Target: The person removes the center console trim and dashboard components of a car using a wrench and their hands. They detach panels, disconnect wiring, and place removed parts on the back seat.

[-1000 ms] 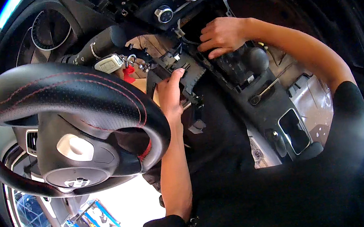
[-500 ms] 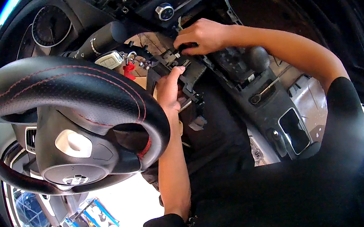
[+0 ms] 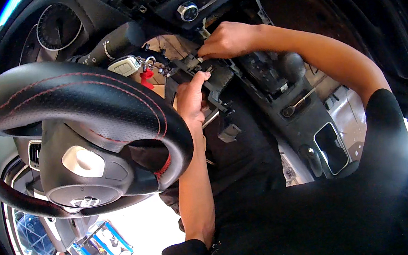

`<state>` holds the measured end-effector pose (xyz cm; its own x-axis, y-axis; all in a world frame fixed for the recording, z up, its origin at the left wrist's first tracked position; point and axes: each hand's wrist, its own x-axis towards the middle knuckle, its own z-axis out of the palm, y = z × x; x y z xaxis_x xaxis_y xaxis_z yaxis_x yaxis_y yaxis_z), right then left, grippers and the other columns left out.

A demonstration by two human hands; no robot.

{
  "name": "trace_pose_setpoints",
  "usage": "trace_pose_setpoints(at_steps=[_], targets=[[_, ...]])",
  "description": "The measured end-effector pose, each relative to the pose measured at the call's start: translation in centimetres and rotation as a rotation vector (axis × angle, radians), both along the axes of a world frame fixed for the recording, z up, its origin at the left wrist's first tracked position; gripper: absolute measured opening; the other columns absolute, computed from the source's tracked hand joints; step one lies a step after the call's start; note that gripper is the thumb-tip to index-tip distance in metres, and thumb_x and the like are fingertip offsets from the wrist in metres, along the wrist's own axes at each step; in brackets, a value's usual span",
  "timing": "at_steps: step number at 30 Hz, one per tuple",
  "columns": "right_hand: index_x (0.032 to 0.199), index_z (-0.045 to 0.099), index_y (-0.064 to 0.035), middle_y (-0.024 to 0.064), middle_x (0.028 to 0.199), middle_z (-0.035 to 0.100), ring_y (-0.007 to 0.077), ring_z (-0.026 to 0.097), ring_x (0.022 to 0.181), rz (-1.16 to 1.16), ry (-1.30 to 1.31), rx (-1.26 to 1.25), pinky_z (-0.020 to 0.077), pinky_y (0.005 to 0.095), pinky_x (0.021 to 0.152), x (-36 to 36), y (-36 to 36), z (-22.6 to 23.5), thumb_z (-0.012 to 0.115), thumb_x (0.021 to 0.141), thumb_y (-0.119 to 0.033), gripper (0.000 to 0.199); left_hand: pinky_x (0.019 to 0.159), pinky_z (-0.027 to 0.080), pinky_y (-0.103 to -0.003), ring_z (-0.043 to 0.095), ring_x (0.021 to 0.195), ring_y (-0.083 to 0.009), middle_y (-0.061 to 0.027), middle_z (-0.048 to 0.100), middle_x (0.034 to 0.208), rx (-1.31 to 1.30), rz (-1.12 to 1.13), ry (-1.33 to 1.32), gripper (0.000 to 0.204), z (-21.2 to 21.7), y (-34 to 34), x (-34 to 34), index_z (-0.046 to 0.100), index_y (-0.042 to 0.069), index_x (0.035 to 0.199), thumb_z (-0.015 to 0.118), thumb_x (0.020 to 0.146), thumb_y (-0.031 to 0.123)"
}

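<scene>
A black plastic car-interior unit (image 3: 220,81), with clips and a bracket hanging from its lower end, is held above my lap. My left hand (image 3: 191,100) is closed around its left side, with the thumb lying across the top. At the unit's upper end sits a small pale connector (image 3: 197,61). My right hand (image 3: 228,40) has its fingers pinched together right beside that connector; what lies between the fingertips is hidden. Left of the unit a key fob (image 3: 124,66) hangs near the steering column, with a metal ring and a red tag (image 3: 146,78).
The black steering wheel (image 3: 74,100) fills the left side. A centre console (image 3: 311,118) with a gear knob (image 3: 291,66) and a ratchet wrench (image 3: 290,110) lying on it runs down the right. Climate knobs (image 3: 188,11) are above. A blue-framed cart (image 3: 107,248) stands outside.
The fingers of my right hand have gone from parted to pinched together beside the pale connector. The black unit and my left hand have shifted slightly to the right in view.
</scene>
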<state>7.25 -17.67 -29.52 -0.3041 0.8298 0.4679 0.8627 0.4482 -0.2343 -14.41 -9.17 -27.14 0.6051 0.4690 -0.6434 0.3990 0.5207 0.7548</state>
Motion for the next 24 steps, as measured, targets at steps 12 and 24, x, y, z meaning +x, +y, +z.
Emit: trace_pose_setpoints(at_steps=[12, 24], targets=[[0.112, 0.059, -0.0032, 0.0092, 0.071, 0.062, 0.0267, 0.065, 0.064, -0.017, -0.201, 0.002, 0.0512, 0.036, 0.054, -0.2, -0.6, 0.6, 0.069, 0.089, -0.016, 0.029, 0.043, 0.037, -0.026, 0.052, 0.048, -0.0114, 0.0013, 0.057, 0.062, 0.036, -0.011, 0.062, 0.024, 0.5, -0.5, 0.3, 0.065, 0.011, 0.08, 0.074, 0.078, 0.032], [0.109, 0.06, -0.0112, 0.0085, 0.066, 0.064, 0.0303, 0.064, 0.058, -0.054, -0.069, 0.043, 0.0498, 0.0432, 0.05, -0.4, -0.3, -0.1, 0.064, 0.09, -0.023, 0.022, 0.039, 0.029, -0.027, 0.045, 0.042, -0.0107, 0.0028, 0.052, 0.058, 0.041, -0.002, 0.064, 0.024, -0.2, 0.0, 0.1, 0.062, 0.012, 0.075, 0.075, 0.076, 0.032]])
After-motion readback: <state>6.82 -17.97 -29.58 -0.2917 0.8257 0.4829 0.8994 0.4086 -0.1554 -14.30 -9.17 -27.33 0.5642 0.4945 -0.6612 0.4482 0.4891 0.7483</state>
